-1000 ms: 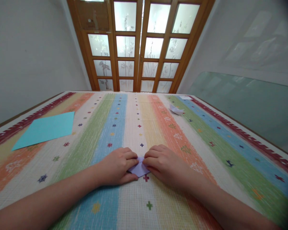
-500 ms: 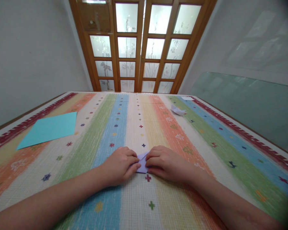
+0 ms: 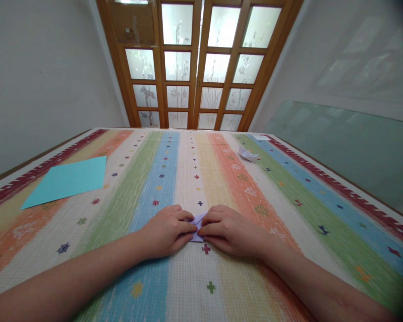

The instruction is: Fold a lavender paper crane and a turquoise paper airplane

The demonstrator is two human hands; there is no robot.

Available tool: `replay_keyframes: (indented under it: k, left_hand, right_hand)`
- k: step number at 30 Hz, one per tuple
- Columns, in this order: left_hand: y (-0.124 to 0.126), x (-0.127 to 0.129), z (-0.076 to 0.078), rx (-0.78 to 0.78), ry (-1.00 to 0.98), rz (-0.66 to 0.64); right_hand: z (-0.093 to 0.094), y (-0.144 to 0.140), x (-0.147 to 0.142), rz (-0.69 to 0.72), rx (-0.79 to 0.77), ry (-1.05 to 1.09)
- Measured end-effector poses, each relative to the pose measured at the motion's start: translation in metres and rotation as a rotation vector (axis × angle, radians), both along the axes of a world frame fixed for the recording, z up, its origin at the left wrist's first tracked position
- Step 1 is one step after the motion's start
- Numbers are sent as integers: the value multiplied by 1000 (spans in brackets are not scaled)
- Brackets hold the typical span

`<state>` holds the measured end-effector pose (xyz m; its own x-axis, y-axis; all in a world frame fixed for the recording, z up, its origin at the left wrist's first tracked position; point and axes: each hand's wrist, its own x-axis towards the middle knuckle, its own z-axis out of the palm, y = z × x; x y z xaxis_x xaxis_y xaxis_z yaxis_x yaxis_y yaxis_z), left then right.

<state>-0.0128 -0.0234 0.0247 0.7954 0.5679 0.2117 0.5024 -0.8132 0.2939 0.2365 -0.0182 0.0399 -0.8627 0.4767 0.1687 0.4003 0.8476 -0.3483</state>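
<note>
While the left hand (image 3: pixel 166 232) and right hand (image 3: pixel 226 230) pinch a small folded purple paper (image 3: pixel 198 222) at lower centre on the striped mat (image 3: pixel 174 170), it looks light, thin, creasable; best held by its edges

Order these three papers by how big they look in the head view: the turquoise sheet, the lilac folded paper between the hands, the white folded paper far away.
1. turquoise sheet, clearly largest.
2. white folded paper.
3. lilac folded paper.

The last two are unsure: both hands hide most of the lilac one, and the white one lies farther away.
</note>
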Motion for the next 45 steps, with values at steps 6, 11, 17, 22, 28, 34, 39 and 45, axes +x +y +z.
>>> replay_keyframes:
  k: [6, 11, 17, 22, 28, 34, 39, 45]
  left_hand:
    - [-1, -2, 0, 17, 34, -19]
    - [-1, 0, -1, 22, 26, -22]
    - [1, 1, 5, -34, -31, -59]
    - [2, 0, 4, -77, -54, -30]
    - [2, 0, 1, -72, -46, -21]
    - [2, -1, 0, -43, -44, -35]
    - [4, -2, 0, -43, -61, -54]
    - [3, -2, -1, -84, -69, -6]
  right_hand:
    - [-4, 0, -2, -20, 23, -15]
    - [-11, 1, -7, -144, 47, -6]
    - [-17, 6, -11, -233, -8, 64]
    - [-11, 6, -9, -168, -103, 88]
    - [-5, 5, -5, -96, -143, 64]
    - [-5, 5, -5, -57, -153, 58]
    - [-9, 4, -11, -166, -126, 67]
    - [-17, 4, -18, -304, -86, 58]
